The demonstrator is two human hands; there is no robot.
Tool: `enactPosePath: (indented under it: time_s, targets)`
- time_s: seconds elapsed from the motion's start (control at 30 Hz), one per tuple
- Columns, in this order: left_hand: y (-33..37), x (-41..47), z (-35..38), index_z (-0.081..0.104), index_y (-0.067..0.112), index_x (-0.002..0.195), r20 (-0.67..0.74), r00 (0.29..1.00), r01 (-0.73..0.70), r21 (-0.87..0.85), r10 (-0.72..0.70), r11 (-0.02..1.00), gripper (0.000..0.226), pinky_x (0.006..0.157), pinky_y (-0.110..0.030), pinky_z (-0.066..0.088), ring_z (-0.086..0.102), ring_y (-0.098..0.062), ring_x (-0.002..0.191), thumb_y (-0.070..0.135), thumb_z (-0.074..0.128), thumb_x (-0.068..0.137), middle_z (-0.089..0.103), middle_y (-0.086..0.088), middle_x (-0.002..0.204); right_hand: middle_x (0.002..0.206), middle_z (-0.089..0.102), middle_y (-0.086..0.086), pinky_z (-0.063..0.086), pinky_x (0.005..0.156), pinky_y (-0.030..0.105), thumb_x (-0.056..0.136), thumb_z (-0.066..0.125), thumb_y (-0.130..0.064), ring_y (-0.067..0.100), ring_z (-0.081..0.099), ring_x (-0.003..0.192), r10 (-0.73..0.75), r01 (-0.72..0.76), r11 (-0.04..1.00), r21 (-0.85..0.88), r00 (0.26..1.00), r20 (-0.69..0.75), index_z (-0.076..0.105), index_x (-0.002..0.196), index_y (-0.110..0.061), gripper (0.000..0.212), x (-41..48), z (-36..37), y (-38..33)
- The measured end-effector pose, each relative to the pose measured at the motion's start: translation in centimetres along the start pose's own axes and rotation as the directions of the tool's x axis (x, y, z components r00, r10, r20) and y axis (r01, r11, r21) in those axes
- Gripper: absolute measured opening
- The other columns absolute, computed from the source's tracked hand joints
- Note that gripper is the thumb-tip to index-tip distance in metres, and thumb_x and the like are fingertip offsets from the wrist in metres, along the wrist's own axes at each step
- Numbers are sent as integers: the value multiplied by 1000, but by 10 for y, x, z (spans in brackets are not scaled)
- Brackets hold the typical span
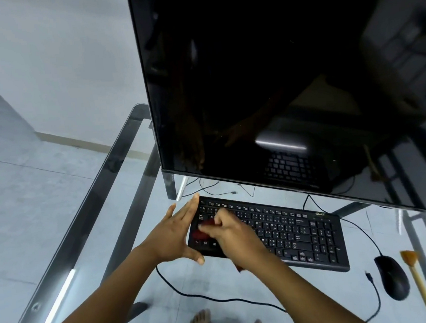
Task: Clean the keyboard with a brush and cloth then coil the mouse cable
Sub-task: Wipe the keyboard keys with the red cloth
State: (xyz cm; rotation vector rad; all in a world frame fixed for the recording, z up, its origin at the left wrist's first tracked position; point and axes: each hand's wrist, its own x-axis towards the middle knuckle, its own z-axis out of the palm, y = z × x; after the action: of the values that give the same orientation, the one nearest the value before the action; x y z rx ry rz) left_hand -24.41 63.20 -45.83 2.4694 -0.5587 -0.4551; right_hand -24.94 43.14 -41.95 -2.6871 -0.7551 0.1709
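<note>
A black keyboard point(301, 233) lies on the glass table in front of the monitor. My left hand point(173, 234) grips the keyboard's left end, fingers along the far corner and thumb under the near edge. My right hand point(232, 232) presses a dark red cloth point(204, 229) onto the left keys, with a bit of cloth showing under the wrist. To the right of the keyboard sits a black mouse point(393, 278), whose cable point(372, 287) runs loose over the glass. A brush point(417, 277) with a pale wooden handle and orange bristles lies beside the mouse.
A large dark monitor point(277, 79) stands just behind the keyboard on slim metal legs. The glass table point(101, 185) has a metal frame along its left edge. Another black cable point(217, 298) loops across the glass near me. Bare feet show through the glass below.
</note>
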Motion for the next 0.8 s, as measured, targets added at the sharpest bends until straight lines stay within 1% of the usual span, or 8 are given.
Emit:
enactPosePath:
  time_s: [0.07, 0.17, 0.33, 0.4, 0.5, 0.57, 0.63, 0.8]
  targets:
    - [0, 0, 0, -29, 26, 145, 3, 1000, 1, -10, -1, 1000, 145, 119, -43, -4, -4, -4, 146, 89, 61, 51, 0, 5, 161, 74, 55, -3, 44, 61, 50, 80, 60, -62, 15, 49, 60, 74, -73, 995, 61, 997, -6, 43, 83, -21, 45, 11, -3, 0]
    - [0, -1, -1, -28, 25, 146, -6, 1000, -10, 6, 10, 1000, 145, 120, -44, -3, -5, -3, 145, 88, 63, 51, -1, 6, 161, 85, 52, -4, 41, 59, 38, 85, 52, -60, 16, 49, 68, -57, 52, 996, 74, 996, 65, 53, 93, -29, 32, 0, 2, -2]
    - [0, 1, -1, -25, 22, 147, -1, 1000, -11, 30, 11, 999, 144, 120, -42, -4, -12, -4, 145, 86, 63, 52, -10, 7, 160, 115, 55, -5, 55, 70, 32, 97, 58, -17, 11, 55, 88, 3, 1, 999, -35, 996, 92, 55, 128, -51, 46, -72, -4, 58]
    - [3, 2, -1, -22, 19, 148, 3, 1000, -16, 65, 15, 998, 145, 119, -38, -8, -19, -4, 143, 85, 64, 52, -17, 6, 158, 111, 58, -9, 54, 74, 27, 98, 56, -18, 7, 57, 91, 72, -74, 997, 23, 996, 52, 51, 126, -59, 50, -84, -5, 71]
    - [3, 2, -2, -21, 17, 148, 4, 1000, -15, 84, 15, 996, 147, 117, -32, -11, -22, -2, 141, 83, 66, 50, -18, 7, 157, 95, 54, -13, 38, 58, 8, 93, 56, -41, -1, 47, 71, 52, -51, 998, -24, 998, 30, 63, 116, -39, 24, -66, 4, 36]
    - [3, 2, -3, -21, 15, 148, 3, 1000, -19, 106, 18, 994, 148, 118, -32, -10, -21, -2, 142, 85, 62, 48, -17, 7, 157, 90, 45, -13, 36, 57, 16, 91, 46, -60, 3, 44, 69, -43, 37, 992, 117, 998, 51, 51, 105, -33, 31, -47, 10, 1]
    - [2, 1, -3, -20, 14, 148, 6, 999, -34, 143, 33, 989, 148, 119, -36, -7, -20, -4, 143, 89, 55, 46, -16, 6, 158, 91, 42, -9, 34, 61, 26, 96, 53, -50, 11, 44, 74, -114, 103, 983, 154, 991, 68, 37, 98, -34, 22, -31, 16, -15]
    - [2, -1, -3, -22, 15, 148, 13, 1000, -24, 146, 22, 989, 145, 119, -36, -8, -23, -4, 141, 87, 57, 49, -20, 5, 157, 102, 50, -16, 37, 64, 15, 97, 44, -51, 1, 51, 80, -68, 63, 996, 56, 992, 103, 58, 111, -41, 22, -66, 13, 30]
